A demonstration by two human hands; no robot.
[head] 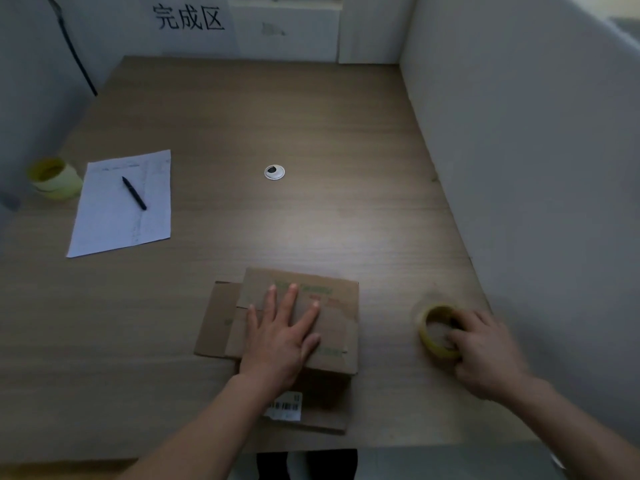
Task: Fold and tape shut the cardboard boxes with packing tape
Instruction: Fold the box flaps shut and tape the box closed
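Head cam has your left hand [280,341] spread flat on the folded top flaps of the cardboard box [298,327], which sits at the near edge of the worktop [311,133], while your right hand [485,351] has its grip curled round the roll of packing tape [437,332] just to the box's right. That box looks light and a bit springy, so I'd guess the flaps pop up if you ease off; keep the palm over the seam. The roll looks stiff and easy to lift by its rim.

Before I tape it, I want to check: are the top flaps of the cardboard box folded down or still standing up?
Folded down. The top flaps lie flat on the cardboard box, pressed by the left hand; one left flap sticks out sideways.
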